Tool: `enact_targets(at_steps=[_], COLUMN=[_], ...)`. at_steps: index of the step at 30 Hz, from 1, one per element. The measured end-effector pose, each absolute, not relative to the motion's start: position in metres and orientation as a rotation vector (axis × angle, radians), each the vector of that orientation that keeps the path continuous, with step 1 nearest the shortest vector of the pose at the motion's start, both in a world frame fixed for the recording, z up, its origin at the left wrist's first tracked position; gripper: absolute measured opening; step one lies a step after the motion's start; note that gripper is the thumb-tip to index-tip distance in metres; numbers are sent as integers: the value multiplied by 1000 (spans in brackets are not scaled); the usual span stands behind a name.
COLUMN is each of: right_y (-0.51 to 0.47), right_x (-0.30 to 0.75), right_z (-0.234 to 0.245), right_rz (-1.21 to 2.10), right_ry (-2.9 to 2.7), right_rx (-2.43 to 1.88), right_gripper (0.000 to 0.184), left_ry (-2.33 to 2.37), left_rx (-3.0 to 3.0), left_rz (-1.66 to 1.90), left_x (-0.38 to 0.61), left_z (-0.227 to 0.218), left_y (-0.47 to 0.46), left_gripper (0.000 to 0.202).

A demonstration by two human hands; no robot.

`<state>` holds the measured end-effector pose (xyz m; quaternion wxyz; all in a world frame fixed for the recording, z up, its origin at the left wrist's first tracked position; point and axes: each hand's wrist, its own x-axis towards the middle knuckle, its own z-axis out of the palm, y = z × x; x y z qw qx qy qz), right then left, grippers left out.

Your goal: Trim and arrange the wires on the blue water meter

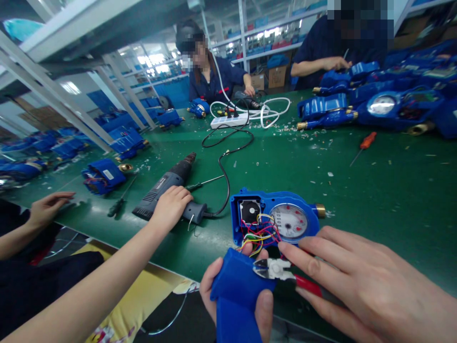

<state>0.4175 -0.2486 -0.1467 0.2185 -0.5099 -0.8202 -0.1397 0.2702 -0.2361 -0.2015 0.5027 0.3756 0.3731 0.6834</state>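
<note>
My left hand (264, 314) is closed around a blue plastic cover (237, 286), fingers on both sides of it. In my right hand (364, 271) are diagonal cutters (276, 269) with red handles, their jaws against or just over the cover's upper edge. Beyond lies a blue water meter (310, 216) with a round dial (288, 221), a brass end and an open compartment. Red, yellow and white wires (259, 233) spill from it towards the cover. My fingers partly hide the wires and the meter's lower edge.
A co-worker's hand (173, 202) rests on a grey heat gun (162, 190) at left, beside screwdrivers. Its black cord runs to a white power strip (230, 120). Blue meters (392, 105) are piled at far right, near an orange screwdriver (367, 140). Two people work across the green table (278, 157).
</note>
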Motion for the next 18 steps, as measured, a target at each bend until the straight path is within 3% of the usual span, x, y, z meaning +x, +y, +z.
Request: enact_targets(at_steps=[11, 18], right_y=[-239, -235], right_x=[424, 425], right_z=[-129, -125], right_rz=[-1, 200], right_ry=[-2255, -2185], right_rx=[-1373, -1310], right_gripper=[51, 40], left_ry=[900, 895], left_rx=[888, 816], left_rz=[1582, 1516], left_x=[267, 263], left_z=[-203, -207], left_y=[-236, -236], left_gripper=[57, 55])
